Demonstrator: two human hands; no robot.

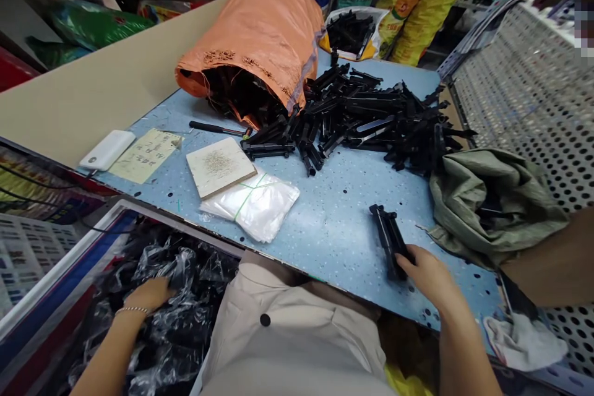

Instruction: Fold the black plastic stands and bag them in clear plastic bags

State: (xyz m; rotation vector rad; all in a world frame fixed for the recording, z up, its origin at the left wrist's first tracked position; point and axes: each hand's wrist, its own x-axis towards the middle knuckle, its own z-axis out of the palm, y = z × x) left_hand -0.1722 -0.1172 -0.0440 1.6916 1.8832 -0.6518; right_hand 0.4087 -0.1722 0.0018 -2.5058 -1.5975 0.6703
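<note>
My right hand [429,275] rests on the blue table [334,223] near its front edge, fingers closed round the near end of a small stack of black plastic bars [387,235]. Down at my left, my left hand [151,292] reaches into a bin of clear-bagged black parts [180,309], with its fingers buried in the crinkled plastic. A large heap of black plastic bars [366,117] covers the far middle of the table. It spills from an orange woven sack [264,31].
A stack of clear plastic bags [255,204], a beige square pad [220,165], a white power bank [107,150], a yellowish note [146,154] and a black-handled tool [216,129] lie at the left. A green cloth sack [492,198] sits right, beside a perforated metal panel [529,99].
</note>
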